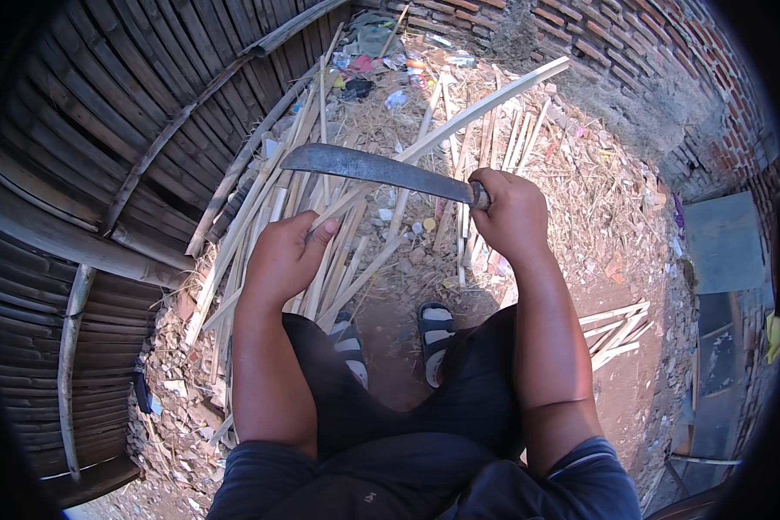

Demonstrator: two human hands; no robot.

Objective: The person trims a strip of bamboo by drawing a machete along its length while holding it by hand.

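My right hand (513, 212) is closed around the handle of a machete (355, 164). Its broad dark blade points left, with the tip beyond my left hand. In my left hand (282, 258), the fingers grip the near end of a long pale bamboo strip (494, 106), thumb along it. From there the strip slants away to the far right. The blade crosses the strip a little ahead of my left hand; whether the two touch I cannot tell. Many loose bamboo strips (241, 217) lie on the ground beneath and left of my hands.
A slatted bamboo wall (139, 113) rises on the left, a brick wall (667, 52) at the far right. Several short strips (615, 331) lie by my right forearm. Shavings and litter (396, 100) cover the ground ahead. My sandalled feet (436, 338) stand below my hands.
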